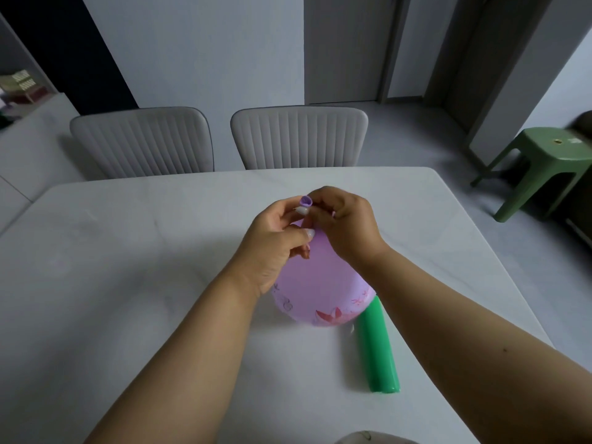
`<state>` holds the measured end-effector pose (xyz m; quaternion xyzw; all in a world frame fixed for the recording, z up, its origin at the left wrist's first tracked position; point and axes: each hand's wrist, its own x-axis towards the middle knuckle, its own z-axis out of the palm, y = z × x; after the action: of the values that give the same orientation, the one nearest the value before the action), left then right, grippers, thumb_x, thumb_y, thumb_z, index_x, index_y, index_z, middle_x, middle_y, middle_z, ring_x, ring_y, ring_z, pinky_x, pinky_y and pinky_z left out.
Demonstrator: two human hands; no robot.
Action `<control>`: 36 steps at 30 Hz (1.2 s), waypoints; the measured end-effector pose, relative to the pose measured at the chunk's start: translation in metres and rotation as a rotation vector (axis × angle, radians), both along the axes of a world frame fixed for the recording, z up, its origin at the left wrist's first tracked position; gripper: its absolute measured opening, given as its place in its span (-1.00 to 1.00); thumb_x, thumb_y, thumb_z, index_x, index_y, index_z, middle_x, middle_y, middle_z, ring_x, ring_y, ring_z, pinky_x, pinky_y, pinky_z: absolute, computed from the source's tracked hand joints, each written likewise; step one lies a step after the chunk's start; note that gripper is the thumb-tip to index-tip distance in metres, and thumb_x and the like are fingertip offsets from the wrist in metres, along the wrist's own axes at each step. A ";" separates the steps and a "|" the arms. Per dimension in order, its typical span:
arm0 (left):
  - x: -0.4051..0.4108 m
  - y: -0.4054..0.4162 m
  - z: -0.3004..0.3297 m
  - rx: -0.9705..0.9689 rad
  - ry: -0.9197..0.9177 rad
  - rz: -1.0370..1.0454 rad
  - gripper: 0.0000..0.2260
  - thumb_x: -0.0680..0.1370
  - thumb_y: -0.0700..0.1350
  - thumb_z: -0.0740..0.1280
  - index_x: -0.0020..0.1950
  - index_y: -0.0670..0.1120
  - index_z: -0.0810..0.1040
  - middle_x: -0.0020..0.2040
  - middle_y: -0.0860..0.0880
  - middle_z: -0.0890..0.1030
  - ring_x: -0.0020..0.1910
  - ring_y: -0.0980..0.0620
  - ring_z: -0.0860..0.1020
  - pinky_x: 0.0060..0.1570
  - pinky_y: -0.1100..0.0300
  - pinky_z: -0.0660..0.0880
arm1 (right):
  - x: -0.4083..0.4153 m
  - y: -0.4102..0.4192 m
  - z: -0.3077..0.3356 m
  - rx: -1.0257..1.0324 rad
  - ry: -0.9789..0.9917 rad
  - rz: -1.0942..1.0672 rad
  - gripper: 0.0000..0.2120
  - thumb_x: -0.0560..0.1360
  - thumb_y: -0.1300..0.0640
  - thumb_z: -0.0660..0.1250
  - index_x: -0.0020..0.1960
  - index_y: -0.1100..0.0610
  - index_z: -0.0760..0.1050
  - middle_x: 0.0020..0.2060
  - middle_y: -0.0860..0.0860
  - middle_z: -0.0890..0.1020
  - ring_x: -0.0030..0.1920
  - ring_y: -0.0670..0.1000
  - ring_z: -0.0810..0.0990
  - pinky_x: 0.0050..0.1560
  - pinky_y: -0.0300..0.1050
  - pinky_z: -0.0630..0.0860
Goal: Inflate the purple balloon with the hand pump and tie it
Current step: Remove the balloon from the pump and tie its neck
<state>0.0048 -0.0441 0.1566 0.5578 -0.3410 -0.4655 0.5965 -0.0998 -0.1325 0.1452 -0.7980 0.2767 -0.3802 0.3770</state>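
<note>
Head view, both hands [275,238] [344,224] pinching purple balloon [320,283] neck mid-table [128,251], pump [376,347] beside

Balloon [315,277] pale purple with pink flower print; pump [378,347] solid green. Worktop [128,251] white, faintly marbled. Chairs [299,137] grey, ribbed; stool [544,161] green.
</note>
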 end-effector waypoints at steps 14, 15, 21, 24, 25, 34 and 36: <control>-0.015 -0.001 0.007 0.090 -0.786 0.331 -0.80 0.53 0.09 0.34 -0.08 0.00 0.67 -0.31 0.16 0.59 -0.37 0.18 0.53 -0.35 0.30 0.43 | 0.007 0.004 0.028 0.162 -0.141 -0.020 -0.82 0.46 0.15 0.40 -0.29 0.20 0.57 -0.28 -0.01 0.55 -0.27 -0.08 0.52 -0.22 -0.20 0.48; -0.016 -0.001 0.008 0.082 -0.803 0.349 -0.80 0.54 0.09 0.33 -0.10 0.00 0.67 -0.34 0.15 0.58 -0.37 0.15 0.53 -0.36 0.28 0.43 | 0.007 0.004 0.029 0.185 -0.140 -0.031 -0.82 0.46 0.14 0.40 -0.29 0.18 0.56 -0.28 -0.02 0.54 -0.26 -0.08 0.52 -0.21 -0.19 0.48; -0.019 -0.002 0.010 0.061 -1.037 0.389 -0.80 0.57 0.02 0.30 -0.02 -0.01 0.68 -0.21 0.03 0.65 -0.25 -0.02 0.54 -0.33 0.23 0.39 | 0.007 0.005 0.039 0.336 -0.195 -0.098 -0.76 0.46 0.12 0.40 -0.26 0.29 0.58 -0.37 -0.02 0.60 -0.38 -0.23 0.54 -0.30 -0.39 0.45; -0.014 0.000 0.010 0.094 -1.131 0.353 -0.79 0.57 0.05 0.29 -0.06 -0.01 0.67 -0.20 0.02 0.64 -0.23 -0.02 0.54 -0.33 0.23 0.39 | 0.003 -0.005 0.047 0.315 -0.178 -0.201 -0.80 0.46 0.07 0.40 -0.25 0.17 0.61 -0.38 0.03 0.61 -0.40 -0.23 0.49 -0.30 -0.34 0.44; -0.010 0.000 0.009 0.107 -1.168 0.344 -0.78 0.57 0.06 0.28 -0.07 -0.01 0.66 -0.20 0.02 0.62 -0.21 -0.03 0.54 -0.30 0.22 0.43 | 0.001 -0.008 0.049 0.305 -0.161 -0.224 -0.81 0.46 0.06 0.40 -0.25 0.16 0.62 -0.37 0.11 0.63 -0.38 -0.19 0.49 -0.29 -0.27 0.44; 0.015 -0.003 0.015 0.138 -1.431 0.402 -0.77 0.56 0.00 0.30 -0.17 -0.08 0.66 -0.22 0.02 0.39 -0.22 0.02 0.36 -0.34 0.20 0.26 | -0.004 -0.018 0.058 0.259 -0.089 -0.326 -0.72 0.46 0.04 0.39 -0.32 0.20 0.51 -0.47 0.03 0.47 -0.48 -0.08 0.33 -0.41 -0.23 0.30; 0.021 -0.006 0.018 0.157 -1.489 0.433 -0.75 0.57 -0.01 0.28 -0.17 -0.11 0.66 -0.26 0.00 0.37 -0.23 -0.02 0.36 -0.33 0.20 0.23 | -0.002 -0.015 0.056 0.272 -0.112 -0.363 -0.72 0.47 0.04 0.38 -0.33 0.18 0.49 -0.47 0.02 0.48 -0.47 -0.08 0.34 -0.38 -0.22 0.32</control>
<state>0.0254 -0.0505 0.1750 0.8183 -0.5010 0.1359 0.2467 -0.1018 -0.1472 0.2015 -0.6545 0.4433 -0.4445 0.4213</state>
